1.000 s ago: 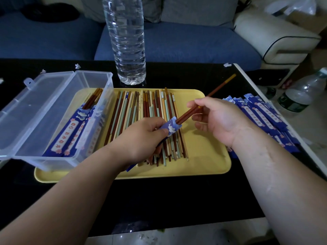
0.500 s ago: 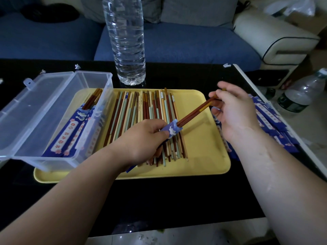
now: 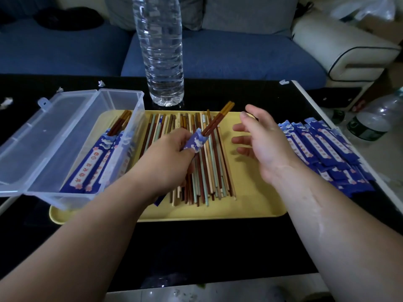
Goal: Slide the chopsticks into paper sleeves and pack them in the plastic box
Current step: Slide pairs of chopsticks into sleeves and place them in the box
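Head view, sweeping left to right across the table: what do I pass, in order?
Open plastic box → left hand gripping a sleeved chopstick pair → right hand, open and holding nothing → pile of blue paper sleeves → small bottle at far right.

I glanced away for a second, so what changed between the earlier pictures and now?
The right hand pushed the brown chopsticks deeper into the paper sleeve, then let go and now hangs open beside them. The left hand still grips the sleeve. The plastic box, yellow tray and water bottle have not moved.
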